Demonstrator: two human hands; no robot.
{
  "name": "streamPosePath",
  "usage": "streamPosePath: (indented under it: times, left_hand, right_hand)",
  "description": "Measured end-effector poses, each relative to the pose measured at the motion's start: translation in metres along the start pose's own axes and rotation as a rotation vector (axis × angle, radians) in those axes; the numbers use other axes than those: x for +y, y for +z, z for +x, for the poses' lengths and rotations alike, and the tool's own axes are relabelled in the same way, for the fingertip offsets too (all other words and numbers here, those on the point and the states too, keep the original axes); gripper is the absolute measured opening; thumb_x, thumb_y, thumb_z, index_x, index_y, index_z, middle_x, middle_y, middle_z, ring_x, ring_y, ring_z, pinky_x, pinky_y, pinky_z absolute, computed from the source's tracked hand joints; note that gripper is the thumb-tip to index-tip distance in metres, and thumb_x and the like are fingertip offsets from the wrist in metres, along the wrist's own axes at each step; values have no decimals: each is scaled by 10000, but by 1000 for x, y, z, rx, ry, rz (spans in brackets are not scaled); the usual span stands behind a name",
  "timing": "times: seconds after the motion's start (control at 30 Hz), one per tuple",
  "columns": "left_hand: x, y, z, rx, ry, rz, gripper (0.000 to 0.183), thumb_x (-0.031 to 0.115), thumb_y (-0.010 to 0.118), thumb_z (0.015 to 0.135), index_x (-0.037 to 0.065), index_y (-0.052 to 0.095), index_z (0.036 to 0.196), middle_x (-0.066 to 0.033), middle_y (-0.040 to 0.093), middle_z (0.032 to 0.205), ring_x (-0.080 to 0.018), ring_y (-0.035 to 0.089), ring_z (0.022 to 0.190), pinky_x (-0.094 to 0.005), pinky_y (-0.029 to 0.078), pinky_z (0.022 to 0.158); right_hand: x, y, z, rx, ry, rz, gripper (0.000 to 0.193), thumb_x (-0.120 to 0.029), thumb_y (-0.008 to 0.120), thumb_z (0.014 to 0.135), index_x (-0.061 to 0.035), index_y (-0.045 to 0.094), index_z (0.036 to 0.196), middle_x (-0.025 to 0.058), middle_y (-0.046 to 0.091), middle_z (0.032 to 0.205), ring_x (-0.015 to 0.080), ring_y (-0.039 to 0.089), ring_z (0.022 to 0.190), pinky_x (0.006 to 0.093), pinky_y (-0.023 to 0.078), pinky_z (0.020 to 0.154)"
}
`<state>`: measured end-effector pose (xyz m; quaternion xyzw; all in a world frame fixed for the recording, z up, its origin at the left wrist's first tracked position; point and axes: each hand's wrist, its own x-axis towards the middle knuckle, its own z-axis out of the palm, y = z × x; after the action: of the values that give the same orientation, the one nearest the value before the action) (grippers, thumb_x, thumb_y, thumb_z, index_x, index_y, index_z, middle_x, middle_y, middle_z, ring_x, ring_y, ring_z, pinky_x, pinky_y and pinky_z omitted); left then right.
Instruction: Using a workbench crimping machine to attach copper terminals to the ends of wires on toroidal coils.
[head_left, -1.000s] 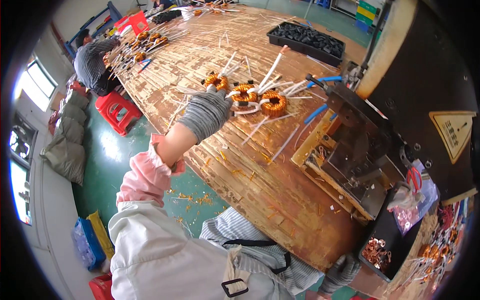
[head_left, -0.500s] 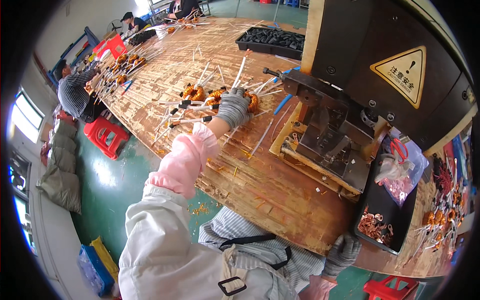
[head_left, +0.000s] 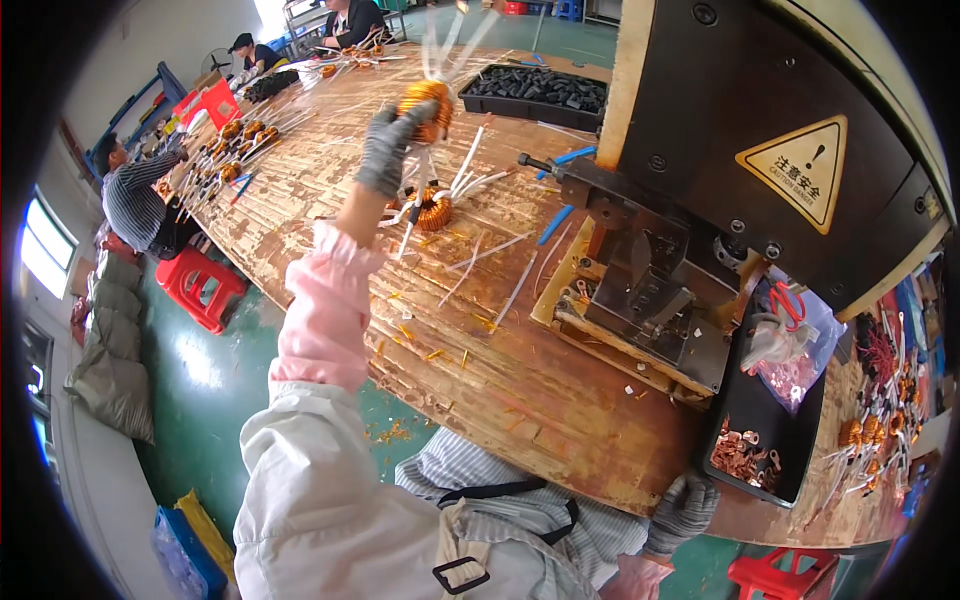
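My left hand (head_left: 390,150), in a grey striped glove, is raised over the table and closed round at least one copper-wound ring coil (head_left: 428,105). The coil's white leads stick upward, smeared by motion. Below it, another wound coil (head_left: 432,212) lies on the wooden table with white leads and black sleeves around it. At the table's near edge, beside a black tray (head_left: 802,440), rests my right hand (head_left: 685,512), gloved in grey. Its fingers are curled together, and what they hold, if anything, is hidden.
A dark press machine (head_left: 660,300) with a yellow warning triangle stands right of centre. The tray holds copper terminals (head_left: 742,455) and red-handled scissors (head_left: 788,305). A bin of black pieces (head_left: 535,92) sits farther back. Co-workers sit at the far left, near a red stool (head_left: 200,288).
My left hand has lifted a coil off the table and swung it up, away and to the left. One coil still lies where the group was. My right hand has stayed put.
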<state>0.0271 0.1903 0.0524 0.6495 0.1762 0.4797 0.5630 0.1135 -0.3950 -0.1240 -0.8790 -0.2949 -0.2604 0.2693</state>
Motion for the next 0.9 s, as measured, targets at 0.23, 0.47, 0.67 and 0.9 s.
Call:
streamPosePath:
  times: [0.23, 0.47, 0.67, 0.9]
  left_hand:
    - [108, -24, -122, 216, 413, 237, 567, 156, 753, 720, -43, 538, 1206, -139, 605, 1155, -202, 613, 1008, -305, 476, 901]
    - [137, -14, -215, -396, 600, 646, 507, 300, 814, 654, 19, 629, 1034, -220, 591, 1169, -322, 598, 1060, -392, 476, 897]
    - [113, 11, -245, -922, 327, 505, 520, 354, 849, 603, 52, 651, 977, -204, 629, 1117, -329, 656, 949, -375, 531, 807]
    - [69, 33, -220, -1083, 208, 416, 599, 461, 828, 600, 5, 661, 951, -178, 642, 1064, -306, 643, 927, -379, 506, 813]
  right_hand:
    - [-23, -3, 14, -22, -75, 193, 144, -70, 621, 786, -75, 590, 926, 113, 596, 868, 312, 576, 843, 420, 485, 751]
    - [-167, -55, 88, 6, -797, 267, 233, -150, 638, 757, -140, 616, 988, 20, 600, 1080, 204, 592, 946, 400, 449, 891]
    - [-175, -46, 105, -38, -669, 113, 406, -386, 574, 821, -87, 606, 1093, 82, 597, 1095, 249, 568, 1051, 551, 323, 1025]
    - [-130, -33, 82, -481, -548, 55, 538, -442, 546, 843, -45, 568, 1207, 146, 611, 1022, 283, 587, 996, 550, 307, 1035]
